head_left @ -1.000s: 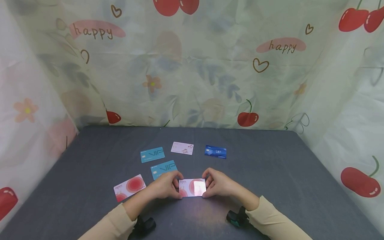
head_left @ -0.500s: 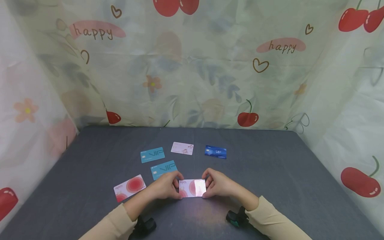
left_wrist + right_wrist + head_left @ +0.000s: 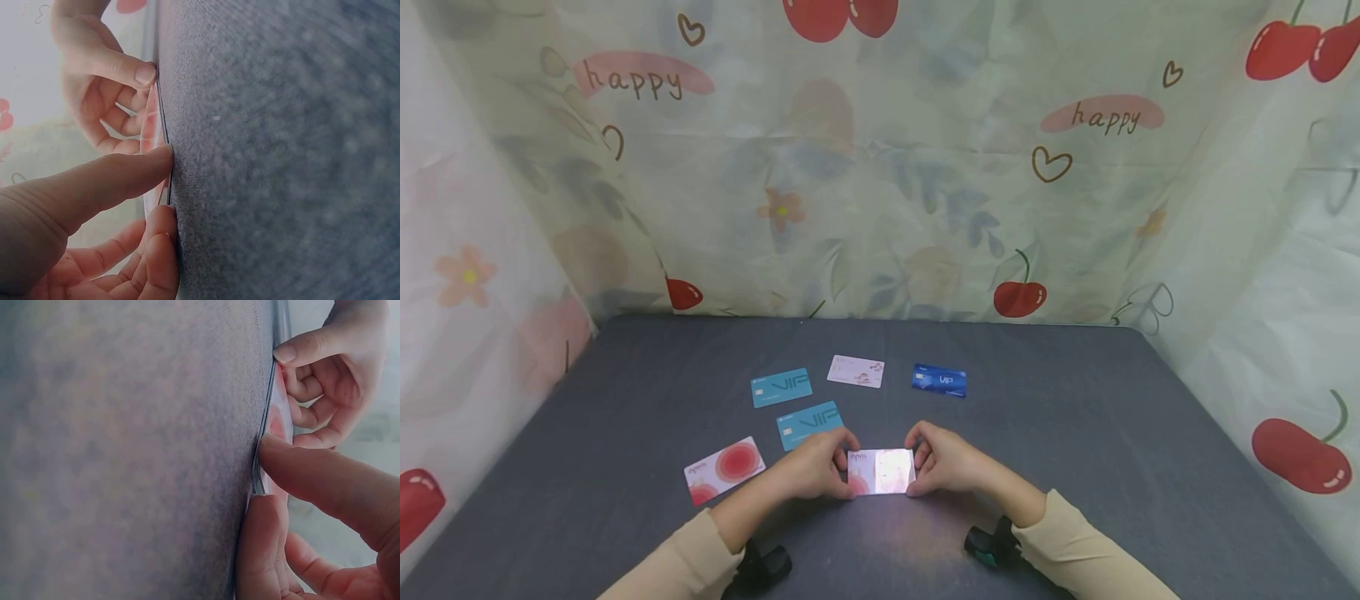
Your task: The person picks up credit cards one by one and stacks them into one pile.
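A pink and white plastic card [image 3: 861, 481] with red circles lies between my two hands, a bright glare over its right half. My left hand [image 3: 815, 463] pinches its left end between thumb and fingers. At the right end, my right hand [image 3: 949, 460] does the same. Seen edge-on in the right wrist view, the pink card [image 3: 279, 419] tops a thin layered edge, like cards stacked together. The left wrist view shows my left thumb [image 3: 134, 175] across the near long side, close over the dark cloth.
A matching pink card [image 3: 724, 470] lies left of my left forearm. Two teal VIP cards [image 3: 782, 387], a pale pink card [image 3: 855, 371] and a dark blue VIP card [image 3: 939, 380] are spread beyond the hands. Patterned curtains [image 3: 880, 208] enclose the dark grey table [image 3: 1075, 417].
Both hands keep their pinch almost in place. The glare on the card has spread leftward, and the card has shifted very slightly toward me.
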`<state>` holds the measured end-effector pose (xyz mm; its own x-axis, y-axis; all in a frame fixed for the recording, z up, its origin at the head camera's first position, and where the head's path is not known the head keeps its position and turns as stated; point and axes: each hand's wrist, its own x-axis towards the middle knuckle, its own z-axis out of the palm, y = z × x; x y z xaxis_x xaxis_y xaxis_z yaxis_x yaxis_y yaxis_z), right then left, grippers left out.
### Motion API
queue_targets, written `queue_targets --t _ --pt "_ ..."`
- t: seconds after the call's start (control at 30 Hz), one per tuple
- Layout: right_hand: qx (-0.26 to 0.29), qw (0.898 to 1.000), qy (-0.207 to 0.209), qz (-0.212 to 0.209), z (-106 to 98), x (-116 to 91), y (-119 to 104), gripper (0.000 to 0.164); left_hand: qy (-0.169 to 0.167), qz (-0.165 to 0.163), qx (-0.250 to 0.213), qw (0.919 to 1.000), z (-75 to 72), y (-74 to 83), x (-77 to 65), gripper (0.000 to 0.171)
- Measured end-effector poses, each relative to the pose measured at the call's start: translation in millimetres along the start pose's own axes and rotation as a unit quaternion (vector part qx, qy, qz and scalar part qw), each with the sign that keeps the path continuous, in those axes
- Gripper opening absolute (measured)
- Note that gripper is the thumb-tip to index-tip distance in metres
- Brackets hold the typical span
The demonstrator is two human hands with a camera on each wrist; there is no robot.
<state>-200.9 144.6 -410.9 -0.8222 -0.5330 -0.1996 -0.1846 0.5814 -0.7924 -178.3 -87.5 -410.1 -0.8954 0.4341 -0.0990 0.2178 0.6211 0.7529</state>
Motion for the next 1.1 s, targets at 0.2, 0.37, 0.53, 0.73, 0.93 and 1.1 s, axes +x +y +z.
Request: queue_targets --t 0.2,0.37,0.53,0.73,0.93,1.1 --pt "-0.012 1.0 0.002 -0.002 0.1 -0.1 -0.4 0.049 -0.002 -0.003 -0.001 1.0 -0.1 0.8 -0.9 0.048" --pt "-0.016 1.0 0.002 -0.004 0.2 0.2 0.7 0.049 -0.002 -0.001 0.001 1.0 -0.3 0.9 -0.7 0.048" --pt "-0.024 1.0 0.003 0.002 0.2 0.3 -0.5 0.048 -0.003 -0.004 0.003 1.0 -0.5 0.9 -0.5 0.047" --pt "-0.024 1.0 0.002 0.007 0.0 -1.0 -2.6 0.047 -0.01 -0.013 0.002 0.9999 -0.8 0.4 -0.2 0.046" --pt "-0.024 1.0 0.002 0.011 0.2 0.3 -2.3 0.046 -0.007 -0.007 0.009 0.9999 -0.8 0.0 0.4 0.046" --pt "-0.026 1.0 0.002 0.008 0.4 1.2 -1.3 0.046 -0.005 -0.002 0.014 0.9999 -0.6 0.0 1.0 0.046"
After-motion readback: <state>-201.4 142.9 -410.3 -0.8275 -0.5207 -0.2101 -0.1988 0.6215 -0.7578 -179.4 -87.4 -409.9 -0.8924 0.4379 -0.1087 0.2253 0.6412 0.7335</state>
